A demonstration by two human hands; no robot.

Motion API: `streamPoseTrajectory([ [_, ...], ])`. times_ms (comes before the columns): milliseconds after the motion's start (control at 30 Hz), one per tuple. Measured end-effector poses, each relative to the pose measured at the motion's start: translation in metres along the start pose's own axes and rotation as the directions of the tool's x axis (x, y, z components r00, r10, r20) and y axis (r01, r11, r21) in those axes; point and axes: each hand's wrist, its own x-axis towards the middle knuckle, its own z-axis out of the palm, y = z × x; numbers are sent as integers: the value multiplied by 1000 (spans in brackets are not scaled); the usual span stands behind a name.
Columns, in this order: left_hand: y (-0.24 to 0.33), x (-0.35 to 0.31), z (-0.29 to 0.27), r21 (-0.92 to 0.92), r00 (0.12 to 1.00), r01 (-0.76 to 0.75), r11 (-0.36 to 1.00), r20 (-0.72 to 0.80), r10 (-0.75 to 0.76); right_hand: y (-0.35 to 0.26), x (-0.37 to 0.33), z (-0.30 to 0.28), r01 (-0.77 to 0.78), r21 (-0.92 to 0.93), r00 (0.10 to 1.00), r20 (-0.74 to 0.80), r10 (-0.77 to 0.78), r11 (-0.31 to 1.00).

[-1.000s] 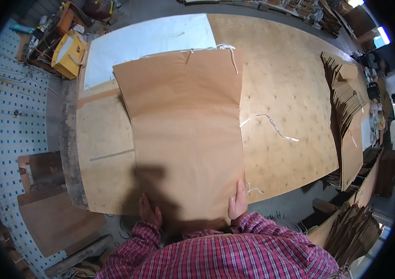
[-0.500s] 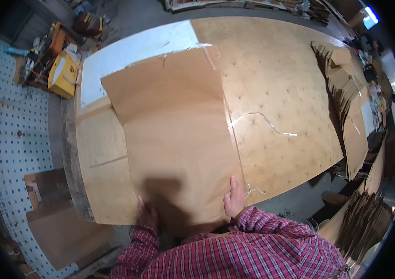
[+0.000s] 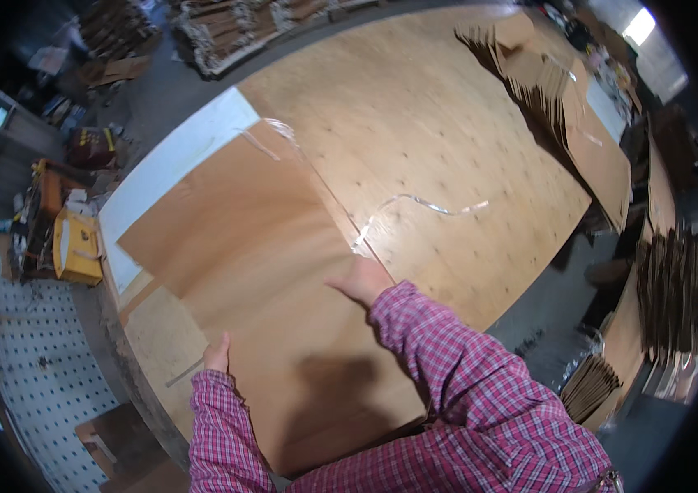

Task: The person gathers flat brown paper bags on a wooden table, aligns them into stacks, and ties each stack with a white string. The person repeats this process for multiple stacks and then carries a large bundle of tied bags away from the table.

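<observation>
A large brown kraft paper sheet (image 3: 258,246) stretches from my body across the wooden board table, its middle softly curved. At its left edge is my left hand (image 3: 217,355), thumb up and the other fingers mostly hidden, holding the edge. My right hand (image 3: 363,281) grips the right edge farther up, its thumb lying on the face of the paper. White plastic straps (image 3: 279,127) cross the far corner of the sheet. Another shiny strap (image 3: 423,205) lies loose on the board just beyond my right hand.
The plywood tabletop (image 3: 415,123) extends to the right, with a white panel (image 3: 176,181) at its far left. Folded brown cardboard (image 3: 542,94) is stacked along the right edge. A yellow box (image 3: 78,246) stands left of the table. More cardboard bundles (image 3: 670,296) stand at the right.
My right hand has moved up along the sheet's right edge, and my left hand a little up its left edge. The view has turned, so the table appears rotated.
</observation>
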Motion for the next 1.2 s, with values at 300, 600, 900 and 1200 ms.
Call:
streamPoseTrajectory([
  [300, 16, -36, -2, -288, 997, -67, 955, -54, 53, 28, 7, 36, 134, -78, 951, -270, -151, 988],
  [600, 11, -31, -12, 79, 997, -40, 996, -55, 44, 36, 13, 28, 208, -82, 944, -244, -222, 975],
  [900, 20, -42, 2, -102, 966, -237, 966, -130, 223, 49, 8, 24, 296, 0, 926, -246, -287, 955],
  [1200, 22, -40, 7, -174, 982, -151, 973, -139, 128, 53, 19, 33, 263, -48, 943, -201, -267, 964],
])
